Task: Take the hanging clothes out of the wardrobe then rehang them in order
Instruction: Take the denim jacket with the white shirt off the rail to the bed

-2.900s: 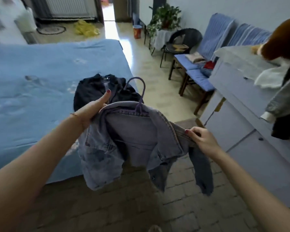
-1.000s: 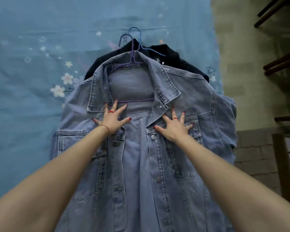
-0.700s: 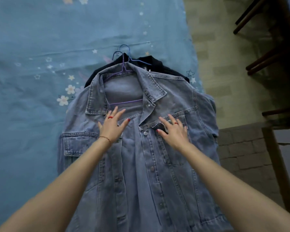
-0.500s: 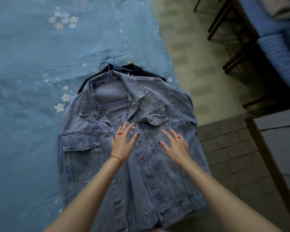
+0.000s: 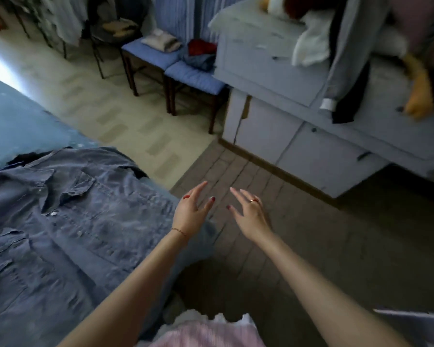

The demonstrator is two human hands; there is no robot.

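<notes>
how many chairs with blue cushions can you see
2. One blue-cushioned chair stands farther back with folded cloth on it; the other stands nearer, against the cabinet. More may be hidden beyond the frame.

Blue-cushioned chairs point(image 5: 193, 76) beside grey cabinet point(image 5: 298, 136)

Denim jacket point(image 5: 68, 221) spread flat, front up, on bed; dark garment point(image 5: 29, 156) peeking from beneath its collar end.

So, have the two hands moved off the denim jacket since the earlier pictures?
Yes. The left hand and right hand have left the denim jacket, which lies on the bed. Both are now empty, fingers open, over the floor towards the cabinet.
</notes>
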